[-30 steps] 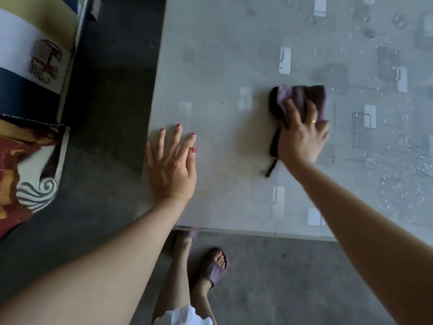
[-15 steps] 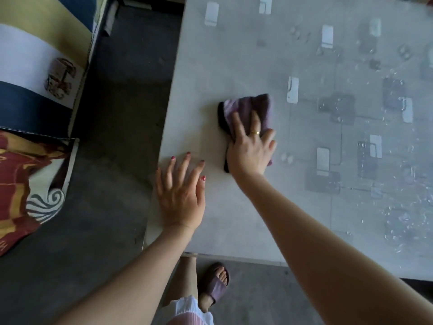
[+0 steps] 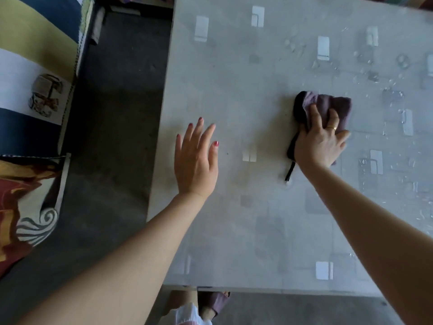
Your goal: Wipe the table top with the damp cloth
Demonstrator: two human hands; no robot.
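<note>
From the head view, the left hand lies flat at mid-frame on the grey desk, fingers straight and slightly spread, holding nothing. The right hand reaches out at centre right, palm down, fingers curled over the bunched purple cloth, pressing it to the desk. The cloth sticks out above its fingertips; water droplets bead in the upper right.
</note>
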